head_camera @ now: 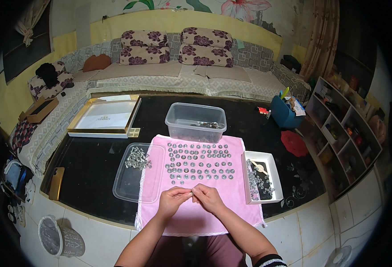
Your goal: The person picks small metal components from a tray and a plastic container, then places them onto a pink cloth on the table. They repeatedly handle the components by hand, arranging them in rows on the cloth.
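My left hand [175,199] and my right hand [208,199] meet above a pink cloth [199,215]. Their thumbs and fingertips pinch one small part [192,192], mostly hidden by the fingers. Just beyond them, several rows of small round metal pieces [201,164] stand on the cloth. To the left, a clear plastic lid [124,188] overlaps the cloth and carries a heap of silvery screw-like pieces [138,159]. On the right is a white cardboard box [276,163] with small shiny pieces [256,182] and a pale little spoon [260,168] inside.
A clear plastic tub [196,130] with small pieces stands behind the rows. The black table [92,173] also bears a gold-edged box lid [104,113], a phone-like gold object [56,183], a blue bin [284,113] and a red dish [293,143]. A wastebasket [60,238] stands on the floor.
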Demonstrator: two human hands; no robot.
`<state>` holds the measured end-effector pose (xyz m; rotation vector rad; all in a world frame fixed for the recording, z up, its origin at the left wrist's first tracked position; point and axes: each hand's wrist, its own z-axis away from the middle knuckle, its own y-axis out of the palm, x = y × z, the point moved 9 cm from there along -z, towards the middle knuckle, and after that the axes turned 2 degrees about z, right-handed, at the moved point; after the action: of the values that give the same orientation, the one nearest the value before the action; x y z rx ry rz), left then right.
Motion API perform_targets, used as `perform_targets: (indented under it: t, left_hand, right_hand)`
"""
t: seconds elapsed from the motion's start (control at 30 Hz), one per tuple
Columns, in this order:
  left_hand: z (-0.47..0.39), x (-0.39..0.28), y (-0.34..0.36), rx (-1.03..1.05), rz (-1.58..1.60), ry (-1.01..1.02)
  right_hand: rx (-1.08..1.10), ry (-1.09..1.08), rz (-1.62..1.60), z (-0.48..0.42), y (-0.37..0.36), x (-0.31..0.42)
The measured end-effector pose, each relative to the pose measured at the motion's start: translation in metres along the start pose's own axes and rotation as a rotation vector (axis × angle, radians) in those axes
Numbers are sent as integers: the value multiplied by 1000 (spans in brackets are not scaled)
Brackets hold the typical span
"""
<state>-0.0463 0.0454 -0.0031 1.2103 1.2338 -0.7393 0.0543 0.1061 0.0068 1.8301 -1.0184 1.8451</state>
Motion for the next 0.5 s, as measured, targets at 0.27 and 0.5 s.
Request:
perform_targets:
  t: [0.27, 0.5]
  left_hand:
    - [0, -5, 0, -10, -27, 44]
    - [0, -4, 0, -1, -53, 70]
  right_hand:
    - [1, 26, -17, 1, 1, 2]
    - [54, 30, -114, 0, 5, -6]
